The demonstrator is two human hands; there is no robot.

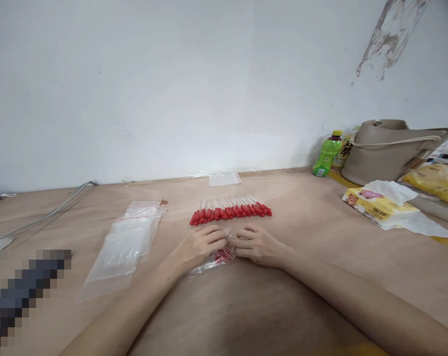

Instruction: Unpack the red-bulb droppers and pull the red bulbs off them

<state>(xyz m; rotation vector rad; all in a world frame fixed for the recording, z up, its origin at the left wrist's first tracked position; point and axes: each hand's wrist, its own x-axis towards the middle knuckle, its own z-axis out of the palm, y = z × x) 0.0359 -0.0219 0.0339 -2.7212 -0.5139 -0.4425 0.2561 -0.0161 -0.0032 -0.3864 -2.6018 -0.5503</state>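
Note:
My left hand [208, 244] and my right hand [256, 245] meet near the middle of the table, fingers closed on a clear plastic bag [205, 267]. Something red [224, 254] shows through the bag between them; its exact kind is partly hidden by the fingers and the shiny plastic. Just beyond my hands lies a row of thin pale sticks with red tips [231, 211], the red ends toward me. Left of my left forearm is a loose stack of flat clear zip bags [123, 242] with red seal lines.
Another flat bag [224, 179] lies by the wall. At right stand a green drink bottle [327, 154], a beige bag [380, 153] and a yellow tissue pack [380, 205]. A grey cable [57, 211] runs along the left. A pixelated dark shape [27, 296] sits at lower left.

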